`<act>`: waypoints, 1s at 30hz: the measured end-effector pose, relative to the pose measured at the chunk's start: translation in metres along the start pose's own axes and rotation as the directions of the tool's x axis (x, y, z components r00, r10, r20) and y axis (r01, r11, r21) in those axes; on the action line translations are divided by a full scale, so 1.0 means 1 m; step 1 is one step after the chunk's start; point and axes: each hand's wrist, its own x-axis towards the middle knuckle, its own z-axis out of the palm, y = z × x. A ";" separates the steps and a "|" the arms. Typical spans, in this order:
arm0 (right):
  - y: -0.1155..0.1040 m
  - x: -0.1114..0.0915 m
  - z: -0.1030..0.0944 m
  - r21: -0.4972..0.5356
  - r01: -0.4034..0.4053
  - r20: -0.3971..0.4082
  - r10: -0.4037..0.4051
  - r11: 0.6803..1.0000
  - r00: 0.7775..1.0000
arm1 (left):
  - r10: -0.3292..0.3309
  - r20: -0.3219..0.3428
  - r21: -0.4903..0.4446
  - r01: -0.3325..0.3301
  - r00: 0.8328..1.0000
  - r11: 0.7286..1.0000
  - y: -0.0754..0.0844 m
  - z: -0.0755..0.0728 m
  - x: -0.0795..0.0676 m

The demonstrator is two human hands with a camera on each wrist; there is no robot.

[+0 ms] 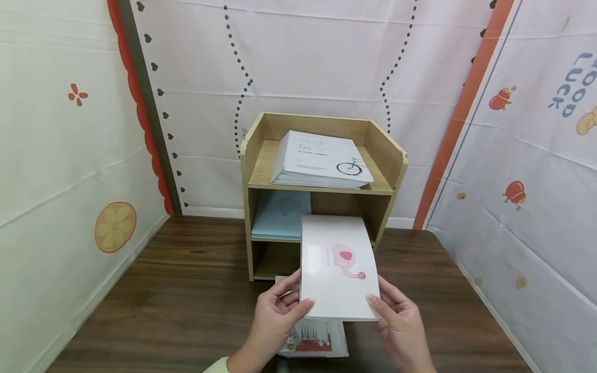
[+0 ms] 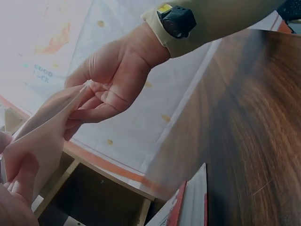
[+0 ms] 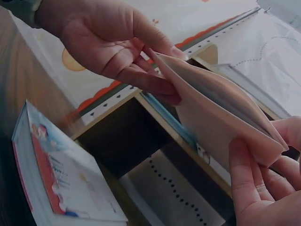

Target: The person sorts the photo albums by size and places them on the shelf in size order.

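Observation:
A thin pale-pink notebook with a pink elephant on its cover is held by both hands at its near corners, its cover slightly bowed. My left hand pinches the left edge, thumb on the cover and fingers beneath. At the right edge my right hand grips it the same way. In the right wrist view, the notebook's pages gape a little between the hands. Its far end overlaps the middle shelf's opening in the head view, beside a light-blue notebook lying on that shelf.
A wooden three-level shelf unit stands on the dark wooden table. Thick white books with a bicycle print lie on its top. Below the held notebook, an illustrated book rests in front of the unit. Printed cloth surrounds three sides.

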 end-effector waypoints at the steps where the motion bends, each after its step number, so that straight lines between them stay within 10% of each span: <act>1: 0.000 0.001 -0.002 0.001 -0.005 -0.005 0.005 1.000 1.000 | -0.006 0.001 0.007 0.006 1.000 1.000 -0.001 0.001 0.002; 30: -0.002 0.016 -0.023 -0.002 -0.018 -0.087 0.018 1.000 0.996 | -0.041 0.034 0.068 0.039 0.999 0.997 -0.015 0.017 0.025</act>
